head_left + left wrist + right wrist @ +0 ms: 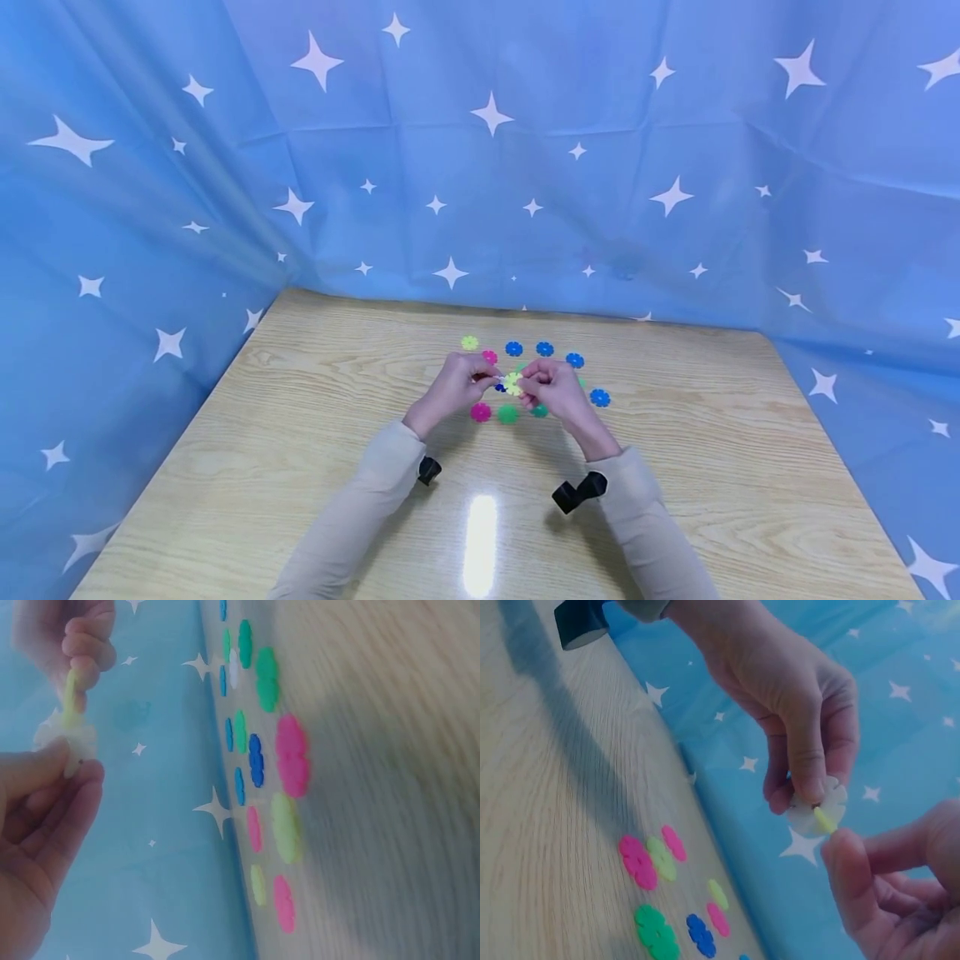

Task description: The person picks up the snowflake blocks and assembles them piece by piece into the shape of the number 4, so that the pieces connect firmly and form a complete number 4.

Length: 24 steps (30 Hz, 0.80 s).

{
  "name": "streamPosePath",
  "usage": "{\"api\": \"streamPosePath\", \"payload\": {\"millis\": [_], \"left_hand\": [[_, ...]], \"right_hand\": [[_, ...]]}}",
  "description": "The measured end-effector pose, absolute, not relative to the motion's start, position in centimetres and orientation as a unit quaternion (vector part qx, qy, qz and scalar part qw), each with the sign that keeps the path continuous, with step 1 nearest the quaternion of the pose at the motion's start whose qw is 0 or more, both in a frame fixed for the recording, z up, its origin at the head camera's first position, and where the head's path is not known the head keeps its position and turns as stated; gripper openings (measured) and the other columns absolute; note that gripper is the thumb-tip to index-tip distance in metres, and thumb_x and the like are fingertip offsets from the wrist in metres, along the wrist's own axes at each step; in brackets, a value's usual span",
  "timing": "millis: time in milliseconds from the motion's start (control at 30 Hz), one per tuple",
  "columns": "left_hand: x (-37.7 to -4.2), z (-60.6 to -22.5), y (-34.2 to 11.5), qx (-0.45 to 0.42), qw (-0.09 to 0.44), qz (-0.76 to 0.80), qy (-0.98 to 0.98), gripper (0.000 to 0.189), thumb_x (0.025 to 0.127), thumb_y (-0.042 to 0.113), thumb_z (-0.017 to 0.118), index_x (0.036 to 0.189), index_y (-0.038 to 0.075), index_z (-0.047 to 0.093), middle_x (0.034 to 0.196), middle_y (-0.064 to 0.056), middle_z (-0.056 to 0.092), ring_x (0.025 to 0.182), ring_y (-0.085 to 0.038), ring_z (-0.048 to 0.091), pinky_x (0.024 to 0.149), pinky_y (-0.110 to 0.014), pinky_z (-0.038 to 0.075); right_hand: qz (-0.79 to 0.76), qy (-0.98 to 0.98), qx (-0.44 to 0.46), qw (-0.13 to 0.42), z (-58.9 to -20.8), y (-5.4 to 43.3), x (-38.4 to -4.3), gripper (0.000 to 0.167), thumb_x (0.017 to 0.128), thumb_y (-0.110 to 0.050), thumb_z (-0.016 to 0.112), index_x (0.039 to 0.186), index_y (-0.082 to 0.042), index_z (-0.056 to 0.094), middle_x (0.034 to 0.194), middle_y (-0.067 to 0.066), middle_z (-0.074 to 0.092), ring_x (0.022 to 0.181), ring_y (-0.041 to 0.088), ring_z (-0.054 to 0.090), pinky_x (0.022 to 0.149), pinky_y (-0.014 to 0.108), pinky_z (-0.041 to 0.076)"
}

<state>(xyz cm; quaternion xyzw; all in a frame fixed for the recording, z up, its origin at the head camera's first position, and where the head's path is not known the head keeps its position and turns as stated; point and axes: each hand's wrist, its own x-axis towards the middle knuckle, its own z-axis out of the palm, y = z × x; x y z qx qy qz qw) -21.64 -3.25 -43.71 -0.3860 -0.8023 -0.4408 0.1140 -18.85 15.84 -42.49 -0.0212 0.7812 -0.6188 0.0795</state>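
Note:
My left hand (pixel 456 385) pinches a white flower-shaped plastic disc (pixel 804 820) between thumb and fingers. Across from it, my right hand (pixel 555 388) pinches a yellow-green disc (pixel 513 383) of the same notched kind. In both wrist views the yellow-green disc stands edge-on and crosswise to the white one, its edge meeting it. Whether their slots are interlocked cannot be told. Both hands are raised above the table, over a group of loose discs. Below them lie a pink disc (pixel 481 412) and a green disc (pixel 507 414); the hands partly hide others.
Several blue discs, among them one blue disc (pixel 600 397), lie behind and to the right of the hands. A lone yellow-green piece (pixel 469 342) lies at the back left. The wooden table (pixel 712 467) meets a blue star-patterned curtain (pixel 600 208) at its back and sides.

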Motion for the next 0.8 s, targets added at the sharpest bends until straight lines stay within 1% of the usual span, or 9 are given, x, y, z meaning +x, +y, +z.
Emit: {"api": "streamPosePath", "payload": {"millis": [133, 267, 367, 433, 500, 600, 667, 733, 800], "left_hand": [[-21.6, -43.4, -3.0, -0.378, 0.097, -0.441, -0.808, 0.006, 0.081, -0.007, 0.068, 0.083, -0.003, 0.072, 0.076, -0.011, 0.067, 0.063, -0.014, 0.061, 0.058, -0.012, 0.051], [-21.8, -43.4, -2.8, -0.369, 0.076, -0.455, -0.807, 0.006, 0.081, -0.006, 0.068, 0.085, -0.004, 0.071, 0.077, -0.012, 0.067, 0.066, -0.02, 0.064, 0.06, -0.013, 0.052], [-21.9, -43.4, -2.7, -0.365, 0.064, -0.462, -0.805, 0.006, 0.082, -0.006, 0.067, 0.087, -0.005, 0.07, 0.079, -0.013, 0.067, 0.069, -0.021, 0.065, 0.062, -0.014, 0.053], [-21.9, -43.5, -2.7, -0.361, 0.06, -0.465, -0.806, 0.006, 0.082, -0.006, 0.067, 0.087, -0.005, 0.07, 0.079, -0.013, 0.068, 0.069, -0.021, 0.065, 0.063, -0.014, 0.054], [-21.8, -43.5, -2.6, -0.358, 0.06, -0.464, -0.808, 0.005, 0.082, -0.006, 0.067, 0.086, -0.005, 0.07, 0.079, -0.013, 0.067, 0.069, -0.019, 0.065, 0.063, -0.013, 0.053], [-21.7, -43.6, -2.7, -0.357, 0.063, -0.463, -0.809, 0.005, 0.082, -0.005, 0.067, 0.086, -0.005, 0.07, 0.079, -0.013, 0.067, 0.069, -0.018, 0.064, 0.062, -0.013, 0.053], [-21.8, -43.7, -2.7, -0.357, 0.065, -0.461, -0.81, 0.005, 0.082, -0.005, 0.067, 0.086, -0.005, 0.07, 0.079, -0.013, 0.067, 0.069, -0.018, 0.064, 0.061, -0.013, 0.053], [-21.8, -43.9, -2.8, -0.355, 0.065, -0.459, -0.812, 0.005, 0.082, -0.005, 0.067, 0.087, -0.005, 0.07, 0.079, -0.013, 0.067, 0.069, -0.018, 0.064, 0.061, -0.013, 0.053], [-21.8, -44.0, -2.9, -0.35, 0.063, -0.459, -0.814, 0.006, 0.083, -0.004, 0.067, 0.088, -0.004, 0.07, 0.079, -0.012, 0.067, 0.069, -0.017, 0.063, 0.061, -0.014, 0.053]], "right_hand": [[-0.618, 0.782, -0.018, 0.077, -42.5, 16.2, -19.0, 0.012, 0.089, 0.002, 0.06, 0.095, 0.012, 0.058, 0.065, 0.007, 0.064, 0.054, 0.013, 0.06, 0.058, 0.034, 0.058], [-0.622, 0.779, -0.031, 0.082, -42.6, 16.7, -19.1, 0.019, 0.09, -0.003, 0.06, 0.101, 0.012, 0.058, 0.07, 0.008, 0.065, 0.058, 0.013, 0.062, 0.059, 0.031, 0.058], [-0.626, 0.775, -0.041, 0.077, -42.7, 17.3, -19.2, 0.026, 0.093, -0.01, 0.059, 0.106, 0.012, 0.059, 0.073, 0.009, 0.066, 0.062, 0.015, 0.064, 0.06, 0.028, 0.058], [-0.626, 0.775, -0.045, 0.072, -42.8, 17.7, -19.3, 0.03, 0.094, -0.014, 0.059, 0.109, 0.012, 0.058, 0.075, 0.008, 0.065, 0.064, 0.014, 0.064, 0.064, 0.033, 0.059], [-0.624, 0.777, -0.044, 0.069, -42.5, 18.2, -19.2, 0.032, 0.094, -0.014, 0.058, 0.112, 0.013, 0.057, 0.077, 0.01, 0.065, 0.068, 0.02, 0.066, 0.068, 0.038, 0.059], [-0.623, 0.78, -0.031, 0.058, -42.6, 19.2, -19.3, 0.034, 0.094, -0.013, 0.058, 0.114, 0.014, 0.056, 0.08, 0.009, 0.065, 0.07, 0.017, 0.066, 0.073, 0.044, 0.057], [-0.619, 0.783, -0.019, 0.05, -42.7, 20.0, -19.4, 0.034, 0.093, -0.011, 0.059, 0.115, 0.015, 0.055, 0.081, 0.01, 0.065, 0.071, 0.017, 0.065, 0.073, 0.041, 0.058], [-0.613, 0.789, -0.01, 0.04, -43.4, 21.0, -19.6, 0.034, 0.092, -0.011, 0.06, 0.115, 0.014, 0.055, 0.083, 0.01, 0.065, 0.07, 0.011, 0.064, 0.073, 0.039, 0.058], [-0.604, 0.796, -0.005, 0.034, -43.8, 22.0, -19.7, 0.035, 0.092, -0.011, 0.061, 0.116, 0.014, 0.055, 0.089, 0.014, 0.065, 0.075, 0.014, 0.064, 0.074, 0.038, 0.058]]}}
